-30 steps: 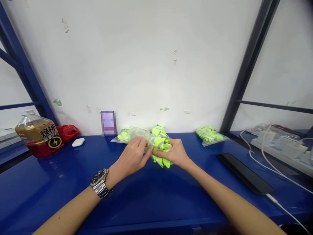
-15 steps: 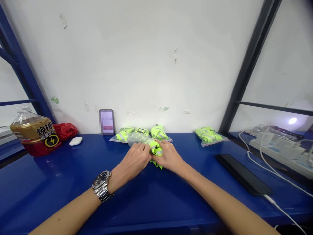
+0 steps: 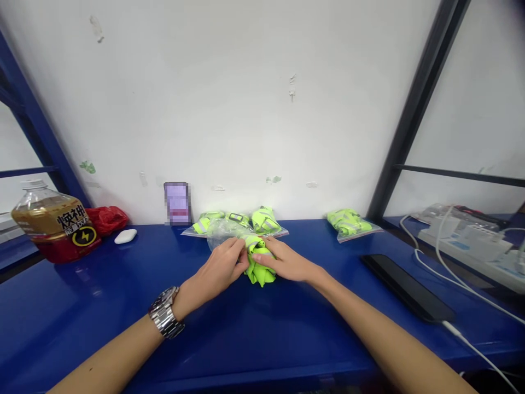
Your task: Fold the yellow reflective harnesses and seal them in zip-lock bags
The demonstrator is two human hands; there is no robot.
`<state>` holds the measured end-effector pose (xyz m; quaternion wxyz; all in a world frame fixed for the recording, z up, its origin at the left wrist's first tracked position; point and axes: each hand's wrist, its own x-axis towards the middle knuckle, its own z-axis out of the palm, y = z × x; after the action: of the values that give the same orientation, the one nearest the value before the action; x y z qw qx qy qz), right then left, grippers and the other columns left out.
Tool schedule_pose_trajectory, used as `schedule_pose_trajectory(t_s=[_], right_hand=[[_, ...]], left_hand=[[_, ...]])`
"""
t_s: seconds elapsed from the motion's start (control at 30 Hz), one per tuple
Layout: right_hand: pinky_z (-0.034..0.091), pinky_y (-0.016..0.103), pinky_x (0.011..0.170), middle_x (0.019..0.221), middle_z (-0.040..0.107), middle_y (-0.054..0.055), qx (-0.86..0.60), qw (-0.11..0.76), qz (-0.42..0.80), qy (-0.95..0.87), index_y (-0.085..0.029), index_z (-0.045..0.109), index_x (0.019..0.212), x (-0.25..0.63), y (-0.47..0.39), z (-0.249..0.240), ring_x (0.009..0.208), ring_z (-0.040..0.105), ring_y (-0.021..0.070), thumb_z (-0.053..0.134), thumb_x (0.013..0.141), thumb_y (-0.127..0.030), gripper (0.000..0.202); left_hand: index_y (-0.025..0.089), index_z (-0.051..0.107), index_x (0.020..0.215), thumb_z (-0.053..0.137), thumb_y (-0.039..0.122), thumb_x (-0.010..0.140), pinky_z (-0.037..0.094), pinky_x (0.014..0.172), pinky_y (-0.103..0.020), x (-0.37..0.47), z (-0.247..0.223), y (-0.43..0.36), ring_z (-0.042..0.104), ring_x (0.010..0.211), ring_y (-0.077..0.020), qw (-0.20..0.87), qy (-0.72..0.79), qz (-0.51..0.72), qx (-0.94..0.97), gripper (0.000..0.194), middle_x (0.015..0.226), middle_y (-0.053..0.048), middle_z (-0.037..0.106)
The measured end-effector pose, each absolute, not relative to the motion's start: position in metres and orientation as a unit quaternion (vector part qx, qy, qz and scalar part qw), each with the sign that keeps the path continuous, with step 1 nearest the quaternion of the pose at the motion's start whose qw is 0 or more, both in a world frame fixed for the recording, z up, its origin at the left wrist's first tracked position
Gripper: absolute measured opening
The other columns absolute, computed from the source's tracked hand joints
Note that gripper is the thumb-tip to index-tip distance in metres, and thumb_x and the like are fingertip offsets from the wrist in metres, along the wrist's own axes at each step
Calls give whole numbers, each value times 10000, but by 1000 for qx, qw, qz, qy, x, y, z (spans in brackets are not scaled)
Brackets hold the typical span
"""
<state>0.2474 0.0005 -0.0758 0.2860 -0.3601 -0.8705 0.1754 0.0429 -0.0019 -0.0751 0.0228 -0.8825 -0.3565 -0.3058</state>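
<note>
A folded fluorescent yellow-green reflective vest (image 3: 261, 273) with silver stripes lies bunched between my hands, its upper part at the mouth of a clear plastic bag (image 3: 217, 230). My left hand (image 3: 225, 262) is closed in a pinch on the bag's edge, at the left of the vest. From the right, my right hand (image 3: 289, 261) holds the vest, the thumb across its front and the fingers behind it. Part of the bag's opening is hidden by my hands. Just behind are several similar bagged vests (image 3: 264, 220) by the wall.
Another bagged vest (image 3: 348, 223) sits at the back right. A black phone (image 3: 408, 287) on a white cable lies to the right, near a power strip (image 3: 471, 251). Leftward are a large drink bottle (image 3: 53, 219), a red plastic bag (image 3: 109, 219), a white case (image 3: 125, 236) and an upright phone (image 3: 178, 203).
My right hand has loosened and its fingers have straightened over the vest. More of the vest shows at the front, looser than before. My left hand has shifted slightly left with the bag.
</note>
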Motion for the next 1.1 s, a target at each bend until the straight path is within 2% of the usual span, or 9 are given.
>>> schedule_pose_trajectory(t_s=[0.1, 0.23, 0.37, 0.47, 0.7, 0.83, 0.93, 1.03, 1.1], right_hand=[[418, 365, 883, 1053, 606, 107, -356, 312, 177, -863, -157, 566, 1112, 247, 2, -78, 989, 551, 236, 414, 940, -476, 392], [423, 311, 802, 965, 642, 84, -349, 364, 151, -850, -156, 595, 1028, 239, 3, -85, 883, 581, 207, 438, 938, -354, 268], [391, 267, 698, 809, 643, 60, -409, 391, 83, -820, -155, 615, 831, 228, 1, -90, 735, 574, 177, 492, 857, -222, 143], [362, 252, 640, 734, 643, 45, -450, 372, 69, -809, -172, 620, 762, 223, -3, -89, 667, 562, 166, 493, 853, -250, 174], [369, 248, 612, 737, 689, 68, -565, 376, 85, -730, -202, 691, 818, 215, -8, -87, 679, 591, 191, 524, 856, -363, 236], [381, 238, 619, 695, 663, 34, -505, 409, 146, -746, -181, 674, 735, 219, 3, -90, 686, 570, 174, 548, 827, -328, 214], [376, 222, 599, 653, 594, -6, -401, 414, 269, -772, -158, 617, 667, 230, 12, -89, 637, 512, 134, 527, 826, -299, 230], [382, 215, 586, 683, 576, -6, -342, 410, 385, -753, -147, 607, 718, 240, 13, -86, 635, 492, 121, 506, 873, -383, 300], [403, 217, 619, 748, 605, 7, -329, 407, 393, -756, -147, 632, 792, 242, 10, -84, 686, 516, 130, 502, 887, -457, 349]], left_hand=[[192, 404, 748, 420, 150, 891, 361, 593, -257, 41, -72, -3, 453, 648, -132, 2, -354, -298, -886, 150, 731, 8, 464], [187, 417, 762, 345, 162, 943, 369, 621, -278, 43, -72, -9, 456, 680, -147, 48, -330, -317, -888, 196, 744, -8, 462], [182, 430, 779, 326, 145, 951, 391, 664, -301, 48, -75, -15, 462, 721, -167, 105, -288, -297, -904, 204, 776, -31, 488], [184, 430, 789, 322, 141, 952, 400, 665, -309, 50, -77, -18, 465, 725, -173, 125, -281, -288, -907, 200, 776, -34, 494], [191, 418, 800, 332, 122, 934, 414, 650, -312, 52, -80, -15, 476, 726, -175, 115, -295, -278, -907, 174, 799, -40, 512], [197, 399, 794, 350, 111, 920, 410, 647, -304, 53, -79, -13, 480, 727, -175, 136, -298, -283, -901, 160, 783, -28, 498], [202, 385, 793, 356, 105, 907, 401, 627, -290, 53, -78, -12, 480, 704, -164, 142, -320, -299, -888, 152, 773, -17, 483], [206, 370, 779, 367, 88, 871, 389, 592, -278, 52, -76, -12, 471, 660, -153, 135, -340, -303, -880, 149, 751, -8, 469], [208, 365, 771, 371, 93, 867, 391, 589, -281, 52, -75, -13, 469, 646, -154, 133, -349, -300, -878, 150, 738, -5, 464]])
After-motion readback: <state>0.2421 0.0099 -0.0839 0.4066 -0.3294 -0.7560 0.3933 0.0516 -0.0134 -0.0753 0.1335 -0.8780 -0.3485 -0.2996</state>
